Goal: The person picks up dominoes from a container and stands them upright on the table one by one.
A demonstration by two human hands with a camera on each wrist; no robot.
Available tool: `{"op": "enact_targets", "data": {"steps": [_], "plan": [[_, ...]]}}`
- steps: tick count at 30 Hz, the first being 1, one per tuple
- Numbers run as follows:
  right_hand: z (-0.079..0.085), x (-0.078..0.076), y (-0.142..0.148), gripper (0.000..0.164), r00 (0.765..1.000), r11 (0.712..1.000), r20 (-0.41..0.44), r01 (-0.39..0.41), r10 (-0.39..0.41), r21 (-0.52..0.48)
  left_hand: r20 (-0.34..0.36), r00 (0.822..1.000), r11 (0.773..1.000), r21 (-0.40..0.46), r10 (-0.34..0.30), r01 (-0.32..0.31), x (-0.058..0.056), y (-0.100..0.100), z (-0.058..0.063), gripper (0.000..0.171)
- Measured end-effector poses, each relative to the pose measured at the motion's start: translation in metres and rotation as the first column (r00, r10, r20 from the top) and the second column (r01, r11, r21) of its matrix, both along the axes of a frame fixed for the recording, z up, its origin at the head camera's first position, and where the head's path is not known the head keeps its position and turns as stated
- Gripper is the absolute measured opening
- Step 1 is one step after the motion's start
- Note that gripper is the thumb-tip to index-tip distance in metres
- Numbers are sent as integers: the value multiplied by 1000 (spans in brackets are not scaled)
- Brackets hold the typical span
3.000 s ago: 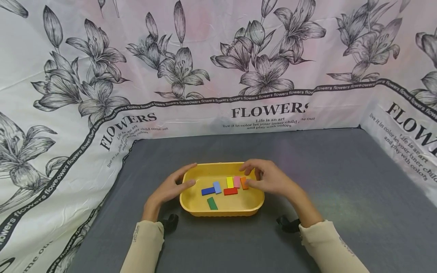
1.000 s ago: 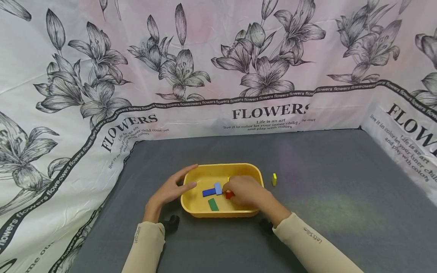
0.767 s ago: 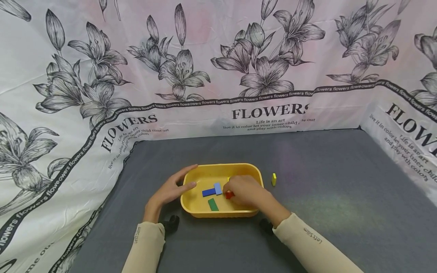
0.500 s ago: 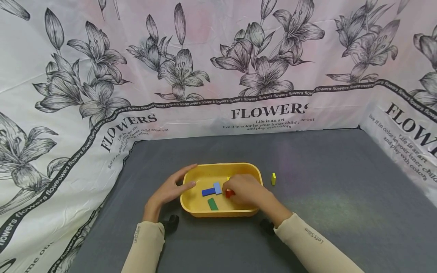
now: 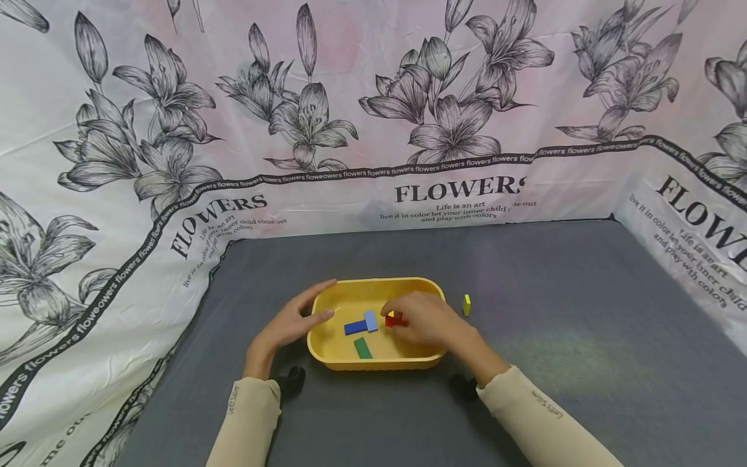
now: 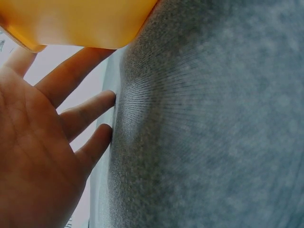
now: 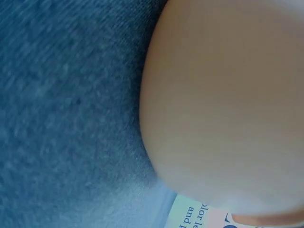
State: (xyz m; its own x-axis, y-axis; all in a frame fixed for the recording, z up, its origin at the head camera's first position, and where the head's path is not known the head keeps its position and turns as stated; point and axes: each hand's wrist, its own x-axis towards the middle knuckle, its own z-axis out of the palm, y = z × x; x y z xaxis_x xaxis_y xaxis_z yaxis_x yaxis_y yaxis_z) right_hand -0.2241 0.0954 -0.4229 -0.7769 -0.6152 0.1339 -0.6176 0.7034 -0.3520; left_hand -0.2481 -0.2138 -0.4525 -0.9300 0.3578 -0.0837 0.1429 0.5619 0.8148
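Note:
A yellow plastic tray [image 5: 379, 364] sits on the dark grey table. My left hand [image 5: 288, 322] rests at its left end, thumb over the rim; in the left wrist view the fingers are straight and spread, some touching the tray's outside. Inside the tray, my right hand [image 5: 426, 318] pinches a red block [image 5: 395, 320] between thumb and index finger. A bit of a yellow block [image 5: 391, 314] shows behind the red one. Left of them lie a dark blue block [image 5: 355, 327], a light blue block [image 5: 371, 321] and a green block [image 5: 363, 348]. My right hand hides the tray's right part.
A small yellow block [image 5: 467, 305] stands upright on the table [image 5: 554, 292], just right of the tray. White cloth [image 5: 327, 201] printed with flowers and lettering walls off the back and both sides. A black device [image 5: 292, 383] sits at the left wrist.
Since three seconds ago, my right hand has moved deeper into the tray, and a yellow block now shows on the table. In the last half second, the hand and red block have shifted slightly upward.

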Motion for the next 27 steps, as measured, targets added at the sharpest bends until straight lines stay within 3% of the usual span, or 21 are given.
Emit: {"op": "enact_targets", "data": {"steps": [10,17,22,27], "plan": [[4,-2,7,27,1000,997,28,8,-6,-81,2,1000,1000,-3,6,-6,0,-1,-1,63],[14,0,18,31,998,980,66,33,-20,-195,6,1000,1000,5,7,-7,0,0,0,63],[18,0,28,31,992,957,118,67,-35,-282,2,1000,1000,4,4,-4,0,0,0,63],[18,0,38,29,987,906,160,80,-13,-416,3,1000,1000,15,-11,11,1,0,1,63]]}}
